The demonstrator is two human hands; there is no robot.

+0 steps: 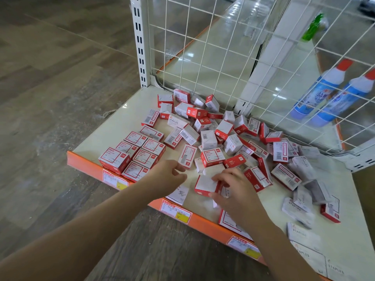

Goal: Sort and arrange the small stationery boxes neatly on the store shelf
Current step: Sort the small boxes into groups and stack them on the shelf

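Observation:
A cream store shelf with an orange front lip holds many small red-and-white stationery boxes. Several of them stand in a tidy block at the front left corner. A loose heap of boxes covers the middle and back of the shelf. My right hand grips one red-and-white box near the front edge, thumb below it and fingers on its right side. My left hand hovers just left of that box with loosely curled fingers and holds nothing. White boxes marked STAPLES lie at the front right.
A white wire grid panel backs the shelf, with a slotted upright post at its left corner. Two blue-and-white bottles with red caps lie behind the grid. Price labels sit on the orange lip. Wood-look floor lies to the left and below.

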